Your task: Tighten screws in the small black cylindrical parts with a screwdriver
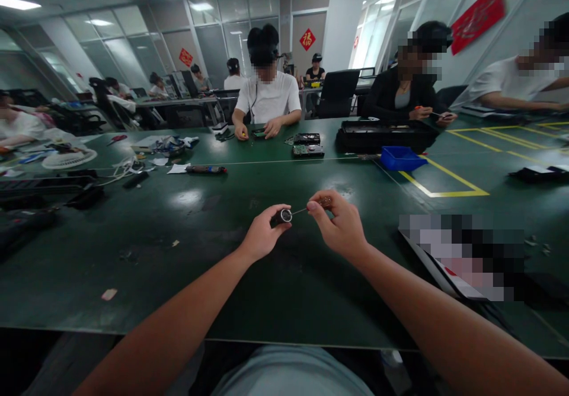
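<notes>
My left hand point(262, 233) is closed around a small dark cylindrical part point(283, 216), its silver-rimmed round end turned to the right. Between the fingers of my right hand point(340, 224) is a screwdriver point(326, 203) with a reddish-brown translucent handle. Its thin metal shaft points left, and the tip reaches the rim of the cylindrical part; whether it touches or goes inside is too small to tell. Both hands are held above the green table point(284, 289), in front of my body.
A long dark tool point(207, 169) lies ahead on the left. Further off are circuit-board devices point(308, 150), a black case point(386, 136) and a blue tray point(402, 159). A partly blurred flat object point(462, 259) lies right. Across the table a person point(269, 96) works with small parts.
</notes>
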`<state>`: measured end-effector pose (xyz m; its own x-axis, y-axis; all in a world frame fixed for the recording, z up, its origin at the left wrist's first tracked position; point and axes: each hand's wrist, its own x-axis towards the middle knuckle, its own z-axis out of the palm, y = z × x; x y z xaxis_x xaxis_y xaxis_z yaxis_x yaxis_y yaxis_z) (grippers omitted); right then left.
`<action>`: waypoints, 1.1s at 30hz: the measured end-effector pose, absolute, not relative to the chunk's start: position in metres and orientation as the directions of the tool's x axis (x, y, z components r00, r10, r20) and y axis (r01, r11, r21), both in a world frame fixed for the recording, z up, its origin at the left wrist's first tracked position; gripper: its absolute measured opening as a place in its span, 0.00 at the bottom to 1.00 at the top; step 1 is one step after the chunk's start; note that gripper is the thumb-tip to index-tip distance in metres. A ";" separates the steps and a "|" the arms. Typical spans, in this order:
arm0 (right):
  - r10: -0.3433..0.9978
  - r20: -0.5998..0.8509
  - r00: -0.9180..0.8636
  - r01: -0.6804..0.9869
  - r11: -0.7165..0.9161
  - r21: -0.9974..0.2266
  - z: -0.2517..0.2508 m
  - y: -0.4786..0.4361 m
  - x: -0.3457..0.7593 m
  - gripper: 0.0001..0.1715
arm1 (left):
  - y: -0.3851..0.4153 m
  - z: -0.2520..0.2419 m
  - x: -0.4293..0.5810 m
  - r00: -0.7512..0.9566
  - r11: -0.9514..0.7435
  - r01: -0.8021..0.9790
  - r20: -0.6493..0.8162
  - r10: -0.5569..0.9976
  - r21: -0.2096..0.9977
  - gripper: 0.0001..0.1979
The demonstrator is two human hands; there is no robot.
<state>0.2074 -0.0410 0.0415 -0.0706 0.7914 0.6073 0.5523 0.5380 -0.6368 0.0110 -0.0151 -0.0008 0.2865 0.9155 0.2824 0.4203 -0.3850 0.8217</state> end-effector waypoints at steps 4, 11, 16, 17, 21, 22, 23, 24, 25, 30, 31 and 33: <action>0.773 0.630 -0.073 0.529 0.566 -0.633 0.039 -0.039 0.206 0.08 | -0.015 -0.002 0.011 0.282 -0.397 0.414 0.299 0.912 0.819 0.20; 0.778 0.625 -0.059 0.533 0.554 -0.639 0.038 -0.037 0.206 0.07 | -0.015 -0.001 0.009 0.314 -0.410 0.417 0.295 0.902 0.811 0.20; 0.783 0.621 -0.040 0.543 0.539 -0.644 0.038 -0.037 0.207 0.08 | -0.014 -0.002 0.008 0.337 -0.420 0.429 0.290 0.896 0.800 0.20; 0.782 0.622 -0.048 0.543 0.543 -0.640 0.038 -0.037 0.207 0.08 | -0.014 -0.003 0.007 0.342 -0.425 0.424 0.293 0.893 0.800 0.20; 0.782 0.616 -0.093 0.569 0.549 -0.612 0.039 -0.038 0.209 0.12 | -0.012 -0.008 0.005 0.372 -0.446 0.390 0.305 0.876 0.805 0.20; 0.782 0.616 -0.097 0.578 0.548 -0.604 0.040 -0.038 0.209 0.12 | -0.012 -0.009 0.004 0.378 -0.449 0.386 0.306 0.874 0.806 0.20; 0.780 0.618 -0.102 0.582 0.550 -0.599 0.040 -0.038 0.209 0.12 | -0.012 -0.009 0.004 0.380 -0.450 0.385 0.307 0.873 0.805 0.20; 0.776 0.621 -0.112 0.580 0.559 -0.593 0.040 -0.039 0.209 0.11 | -0.012 -0.009 0.004 0.380 -0.451 0.387 0.307 0.873 0.804 0.20; 0.769 0.626 -0.131 0.571 0.575 -0.587 0.040 -0.039 0.209 0.09 | -0.012 -0.009 0.004 0.375 -0.450 0.392 0.307 0.875 0.803 0.20; 0.706 0.663 -0.251 0.529 0.673 -0.517 0.041 -0.041 0.208 0.08 | -0.008 -0.010 0.002 0.309 -0.432 0.420 0.321 0.895 0.798 0.21; 0.700 0.662 -0.267 0.536 0.679 -0.502 0.042 -0.041 0.208 0.08 | -0.007 -0.010 0.002 0.305 -0.437 0.421 0.329 0.893 0.795 0.21; 0.700 0.647 -0.301 0.563 0.678 -0.472 0.043 -0.042 0.209 0.04 | -0.007 -0.010 0.002 0.322 -0.451 0.417 0.335 0.885 0.789 0.20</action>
